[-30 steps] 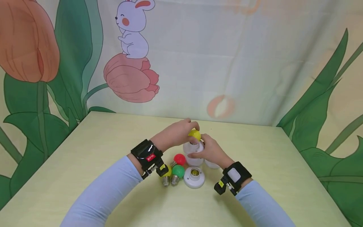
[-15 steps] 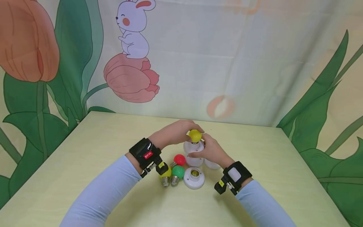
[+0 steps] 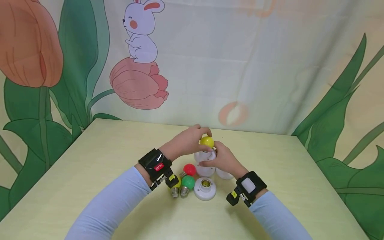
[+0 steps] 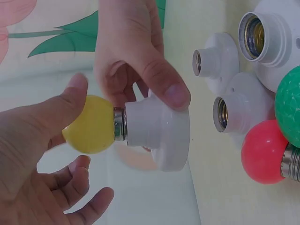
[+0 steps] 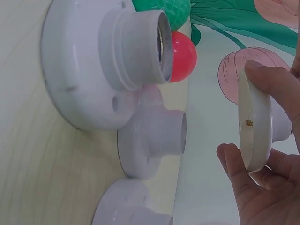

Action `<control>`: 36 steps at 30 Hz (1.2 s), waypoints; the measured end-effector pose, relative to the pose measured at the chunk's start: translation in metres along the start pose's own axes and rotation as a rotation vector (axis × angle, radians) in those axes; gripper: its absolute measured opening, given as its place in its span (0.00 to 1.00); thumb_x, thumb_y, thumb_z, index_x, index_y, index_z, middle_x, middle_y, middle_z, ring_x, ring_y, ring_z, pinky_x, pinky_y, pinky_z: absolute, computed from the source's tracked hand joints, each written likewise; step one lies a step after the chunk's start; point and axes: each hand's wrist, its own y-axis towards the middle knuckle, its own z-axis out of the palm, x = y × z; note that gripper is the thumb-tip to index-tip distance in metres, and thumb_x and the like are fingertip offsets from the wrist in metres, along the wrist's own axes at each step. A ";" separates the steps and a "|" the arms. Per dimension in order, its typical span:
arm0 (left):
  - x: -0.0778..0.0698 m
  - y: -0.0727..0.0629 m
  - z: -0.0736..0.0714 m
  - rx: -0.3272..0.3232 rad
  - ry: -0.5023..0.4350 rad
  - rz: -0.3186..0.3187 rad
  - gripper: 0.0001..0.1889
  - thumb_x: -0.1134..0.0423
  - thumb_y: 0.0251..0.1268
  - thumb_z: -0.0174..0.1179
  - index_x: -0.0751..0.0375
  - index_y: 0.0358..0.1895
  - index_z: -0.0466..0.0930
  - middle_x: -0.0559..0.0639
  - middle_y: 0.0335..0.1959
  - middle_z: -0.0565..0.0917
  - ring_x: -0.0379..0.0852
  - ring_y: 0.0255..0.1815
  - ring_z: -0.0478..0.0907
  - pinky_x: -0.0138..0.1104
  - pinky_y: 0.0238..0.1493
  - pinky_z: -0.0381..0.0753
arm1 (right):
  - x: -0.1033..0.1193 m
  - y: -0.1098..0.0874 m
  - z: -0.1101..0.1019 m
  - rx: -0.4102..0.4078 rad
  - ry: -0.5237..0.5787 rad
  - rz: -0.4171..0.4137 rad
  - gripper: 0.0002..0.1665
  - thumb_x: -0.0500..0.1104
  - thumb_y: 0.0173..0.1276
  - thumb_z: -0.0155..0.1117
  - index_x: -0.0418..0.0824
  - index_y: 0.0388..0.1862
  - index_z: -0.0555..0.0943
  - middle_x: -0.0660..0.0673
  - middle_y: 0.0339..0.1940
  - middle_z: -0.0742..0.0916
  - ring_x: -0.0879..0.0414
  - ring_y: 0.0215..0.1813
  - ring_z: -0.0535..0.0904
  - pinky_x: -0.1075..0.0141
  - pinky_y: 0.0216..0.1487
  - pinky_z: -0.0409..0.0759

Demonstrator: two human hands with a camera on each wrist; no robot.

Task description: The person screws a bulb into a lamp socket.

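In my left hand (image 3: 189, 142) is a yellow light bulb (image 4: 90, 125), pinched by the thumb and a finger partly hidden behind it; the other fingers are bent and apart from it. The bulb's metal base sits in the mouth of a white lamp holder (image 4: 172, 133), with part of the thread showing. My right hand (image 3: 225, 160) grips this holder by its round base, thumb on one side and fingers on the other. Both are raised above the table. In the right wrist view the underside of the held holder (image 5: 249, 123) shows.
Below the hands on the table (image 3: 144, 213) stand three more white lamp holders, one in front (image 3: 205, 194) and two behind. Left of them lie a red bulb (image 3: 190, 169), a green bulb (image 3: 188, 182) and another yellow bulb (image 3: 179, 181), partly hidden by my left wrist camera.
My left fingers reached forward over the yellow bulb half a second ago and are now drawn back around it, as they were a second ago. The right hand and holder have stayed nearly still.
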 end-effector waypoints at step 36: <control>0.007 0.002 0.001 0.022 -0.123 0.092 0.28 0.64 0.57 0.69 0.51 0.64 0.75 0.52 0.60 0.76 0.49 0.62 0.72 0.39 0.60 0.76 | -0.009 0.003 0.003 0.000 -0.005 -0.012 0.41 0.54 0.49 0.79 0.47 0.60 0.71 0.49 0.56 0.80 0.52 0.53 0.77 0.56 0.55 0.78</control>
